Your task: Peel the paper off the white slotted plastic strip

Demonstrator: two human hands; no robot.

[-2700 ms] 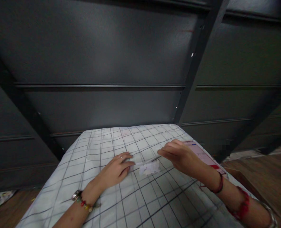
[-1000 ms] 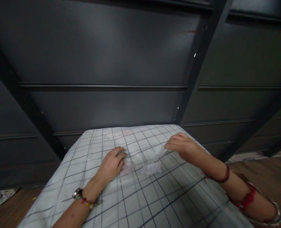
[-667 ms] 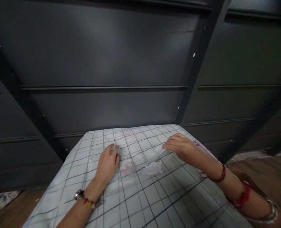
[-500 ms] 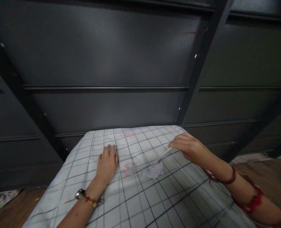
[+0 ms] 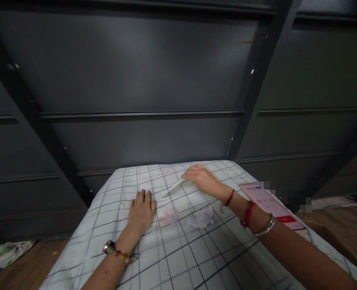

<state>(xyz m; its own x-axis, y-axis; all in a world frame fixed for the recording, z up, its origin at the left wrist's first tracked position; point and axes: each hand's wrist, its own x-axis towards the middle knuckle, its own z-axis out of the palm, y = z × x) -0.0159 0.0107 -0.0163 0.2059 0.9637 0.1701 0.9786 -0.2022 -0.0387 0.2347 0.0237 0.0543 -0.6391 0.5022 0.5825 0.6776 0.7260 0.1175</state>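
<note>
My left hand point(image 5: 141, 211) lies flat on the checked white cloth point(image 5: 178, 249), fingers a little apart and nothing under them that I can make out. Between the thumb and fingers of my right hand point(image 5: 201, 179) is a thin white card point(image 5: 174, 190), tilted so that I see it almost edge-on. Its lower tip is close to the cloth. Just below it lies a heap of pale lilac scraps point(image 5: 201, 217). A pinkish patch point(image 5: 168, 215) sits between my left hand and that heap; whether it is loose pieces or something in clear film I cannot tell.
A phone point(image 5: 273, 207) with a lit screen rests at the cloth's right side, beyond my right forearm. Dark metal panels point(image 5: 148, 137) rise behind the far edge. On the wooden floor at lower left is a crumpled patterned item point(image 5: 9, 253).
My right hand has moved left with the white card, from above the lilac scraps to behind the pinkish patch. The phone has come into sight. My left hand stays on the cloth.
</note>
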